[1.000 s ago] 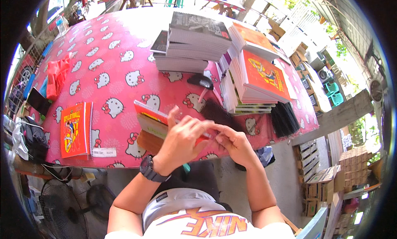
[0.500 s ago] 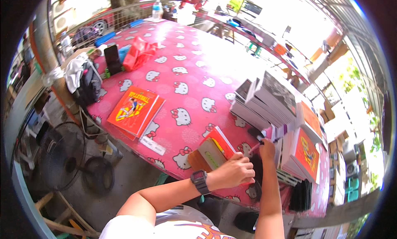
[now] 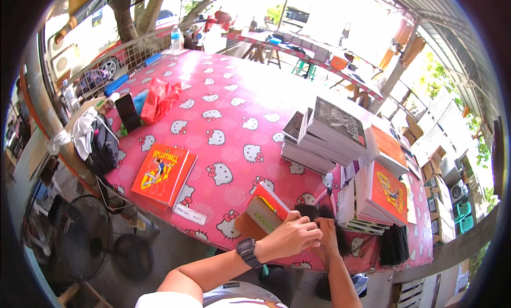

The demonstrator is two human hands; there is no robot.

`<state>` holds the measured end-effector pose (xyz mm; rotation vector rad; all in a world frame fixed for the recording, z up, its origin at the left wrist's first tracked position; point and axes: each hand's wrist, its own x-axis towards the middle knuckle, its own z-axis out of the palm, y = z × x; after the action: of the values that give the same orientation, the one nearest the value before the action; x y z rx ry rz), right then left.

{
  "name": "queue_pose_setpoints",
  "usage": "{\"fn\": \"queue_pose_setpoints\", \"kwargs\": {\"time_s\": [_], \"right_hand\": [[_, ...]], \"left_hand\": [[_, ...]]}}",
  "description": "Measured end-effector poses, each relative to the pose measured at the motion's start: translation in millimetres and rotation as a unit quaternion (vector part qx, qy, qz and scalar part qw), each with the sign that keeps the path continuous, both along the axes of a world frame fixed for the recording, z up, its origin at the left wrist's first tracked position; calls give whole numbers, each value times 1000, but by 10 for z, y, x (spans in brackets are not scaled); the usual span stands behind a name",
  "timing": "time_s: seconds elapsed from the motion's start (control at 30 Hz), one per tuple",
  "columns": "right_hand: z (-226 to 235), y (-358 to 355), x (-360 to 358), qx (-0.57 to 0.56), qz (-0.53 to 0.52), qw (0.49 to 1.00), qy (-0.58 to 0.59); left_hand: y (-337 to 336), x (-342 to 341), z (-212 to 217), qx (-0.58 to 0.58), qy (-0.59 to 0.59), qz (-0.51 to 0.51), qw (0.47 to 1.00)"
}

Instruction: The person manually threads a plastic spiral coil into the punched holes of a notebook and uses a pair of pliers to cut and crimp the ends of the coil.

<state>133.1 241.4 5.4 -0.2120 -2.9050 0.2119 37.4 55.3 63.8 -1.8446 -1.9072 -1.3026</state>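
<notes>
My left hand (image 3: 290, 236), a watch on its wrist, is closed with fingers pinched, beside a red-covered notebook (image 3: 256, 201) near the table's front edge. A brown board (image 3: 261, 218) with a green label and a yellow pencil-like strip lies on that notebook. What the left fingers grip is hidden. My right hand (image 3: 328, 234) is closed against the left fingertips, and a thin black spiral binding coil (image 3: 323, 251) hangs from it. Dark coils (image 3: 306, 211) lie beneath and around the hands. Just beyond rests a pink-handled hand tool (image 3: 331, 193), apart from both hands.
Stacked books with orange covers (image 3: 387, 188) and grey covers (image 3: 338, 122) stand to the right. A bundle of black coils (image 3: 394, 245) sits at the front right edge. Orange books (image 3: 164, 172), a phone (image 3: 127, 112) and a red bag (image 3: 158, 101) lie left. A fan (image 3: 82, 236) stands below.
My right hand has drawn back from the pink-handled tool, toward me, and met my left hand. The tool now lies free on the table. The view has shifted slightly.
</notes>
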Motion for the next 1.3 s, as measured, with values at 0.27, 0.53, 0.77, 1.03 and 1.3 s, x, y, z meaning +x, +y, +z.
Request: {"fn": "queue_pose_setpoints", "kwargs": {"time_s": [0.27, 0.53, 0.77, 1.03, 1.3], "right_hand": [[-65, 126, -329, -14, 106, 994, -29], [128, -161, -267, -104, -11, 991, -82], [124, 73, -428, -72, 141, 979, -132], [317, 116, -318, -319, 79, 942, 70], [120, -149, 221, -689, 139, 706, 87]], "left_hand": [[-131, -75, -3, -25, 27, 8, 999], [-195, -84, 37, -38, 43, -15, 998], [-144, -68, 112, -30, 25, -9, 999], [-179, -76, 247, -55, 26, 0, 998], [-144, -105, 183, -88, 24, -22, 996]]}}
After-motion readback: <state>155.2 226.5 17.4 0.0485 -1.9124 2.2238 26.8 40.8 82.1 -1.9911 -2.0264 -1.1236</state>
